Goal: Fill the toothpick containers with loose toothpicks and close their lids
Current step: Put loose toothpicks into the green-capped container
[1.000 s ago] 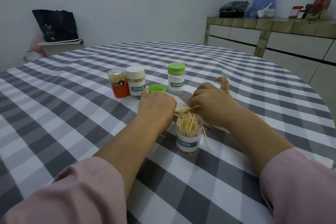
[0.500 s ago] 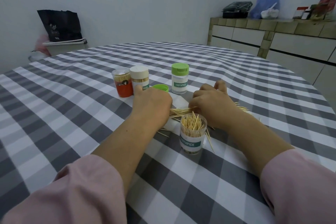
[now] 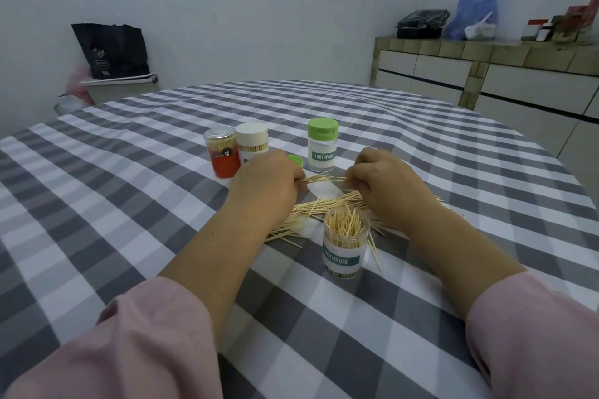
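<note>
Open clear plastic toothpick jar (image 3: 345, 246): upright on the grey-and-white checked tablecloth (image 3: 129, 204), nearest the person, no lid, packed with toothpicks standing on end; white label with green band reading "TOOTHPICK".

Closed clear jar with green flip lid (image 3: 322, 145): upright at the far side of the hands; same "TOOTHPICK" label.

Clear jar with white cap (image 3: 251, 142): label mostly hidden behind the left hand, unreadable.

Clear jar with red lower half (image 3: 222, 155): touching the white-capped jar's left side; small dark emblem, no legible text.

Loose green lid (image 3: 295, 159): on the cloth, partly hidden by the left hand.

Pile of loose wooden toothpicks (image 3: 327, 207): spread on the cloth between the hands and the open jar.

Left hand (image 3: 264, 186) and right hand (image 3: 390, 186): fingers curled, together pinching a small bundle of toothpicks (image 3: 324, 179) held level above the pile.

Background: black bag (image 3: 111, 50), blue plastic bag (image 3: 476, 8) on a tiled counter (image 3: 486, 48); their printing illegible.
</note>
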